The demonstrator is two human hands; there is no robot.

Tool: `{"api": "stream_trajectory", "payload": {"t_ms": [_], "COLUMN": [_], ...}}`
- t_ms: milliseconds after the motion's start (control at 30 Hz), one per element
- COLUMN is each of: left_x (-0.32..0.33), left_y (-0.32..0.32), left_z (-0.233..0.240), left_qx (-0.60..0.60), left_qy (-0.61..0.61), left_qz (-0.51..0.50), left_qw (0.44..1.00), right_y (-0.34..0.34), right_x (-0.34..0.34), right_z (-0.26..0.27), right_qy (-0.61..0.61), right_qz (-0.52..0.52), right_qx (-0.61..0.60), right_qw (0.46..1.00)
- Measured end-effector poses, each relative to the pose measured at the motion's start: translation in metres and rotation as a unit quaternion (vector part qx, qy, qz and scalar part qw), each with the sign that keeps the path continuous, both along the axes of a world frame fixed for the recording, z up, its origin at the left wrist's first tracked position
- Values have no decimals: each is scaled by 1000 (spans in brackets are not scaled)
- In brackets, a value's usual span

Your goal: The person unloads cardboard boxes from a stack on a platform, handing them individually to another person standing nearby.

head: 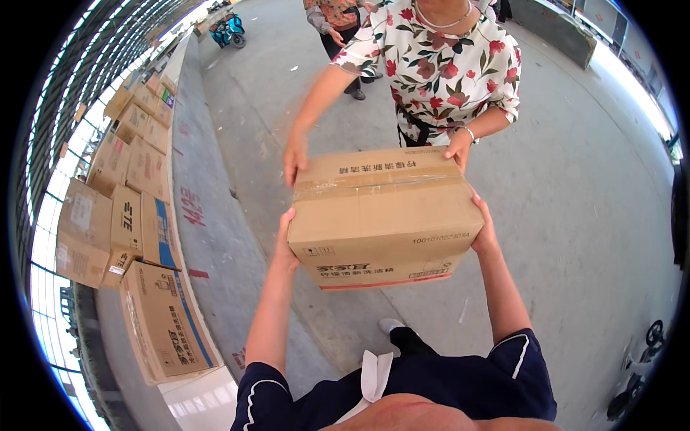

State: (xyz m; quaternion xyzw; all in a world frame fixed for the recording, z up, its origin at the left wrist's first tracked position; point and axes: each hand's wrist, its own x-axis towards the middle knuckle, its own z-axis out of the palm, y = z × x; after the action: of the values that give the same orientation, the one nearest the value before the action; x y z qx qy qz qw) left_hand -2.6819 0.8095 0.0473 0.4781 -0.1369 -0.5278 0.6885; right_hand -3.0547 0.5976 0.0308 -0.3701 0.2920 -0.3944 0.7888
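A taped cardboard carton [377, 215], printed with writing, is held up in front of me above the concrete floor. My left hand [285, 240] presses against its left side near the front corner. On the opposite side my right hand [483, 223] grips the right edge, most of the fingers hidden behind the board. A person in a floral top [442, 75] faces me across the carton. One hand of theirs [459, 149] touches its far right corner; the other hand [295, 159], slightly blurred, is beside the far left corner.
Several cardboard boxes [148, 167] are stacked on a raised ledge along the left, with another carton [167, 323] nearer me. A second person [337, 21] stands behind the first. A teal scooter [227, 30] is parked far off; a two-wheeled vehicle [639, 366] is at lower right.
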Motion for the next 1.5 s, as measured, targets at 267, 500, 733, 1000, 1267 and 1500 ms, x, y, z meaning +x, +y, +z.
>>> {"api": "stream_trajectory", "payload": {"t_ms": [267,500,733,1000,1267,1500], "left_x": [14,25,-72,-84,-89,0], "left_y": [-37,11,121,354,540,604], "left_z": [1,51,-30,-58,36,36], "left_qx": [-19,-30,104,161,211,298], "left_qy": [-32,-197,-112,-81,-495,-343], "left_qz": [-15,50,4,268,725,714], "left_qw": [999,979,988,946,431,534], "right_y": [-2,15,134,241,378,473], "right_x": [-6,66,53,130,222,276], "right_z": [13,-8,-74,-149,-107,-82], "right_qy": [18,-6,172,166,147,171], "right_qz": [-41,-28,165,444,539,596], "right_qx": [6,-49,82,50,-54,-107], "right_qw": [999,998,968,879,828,777]}}
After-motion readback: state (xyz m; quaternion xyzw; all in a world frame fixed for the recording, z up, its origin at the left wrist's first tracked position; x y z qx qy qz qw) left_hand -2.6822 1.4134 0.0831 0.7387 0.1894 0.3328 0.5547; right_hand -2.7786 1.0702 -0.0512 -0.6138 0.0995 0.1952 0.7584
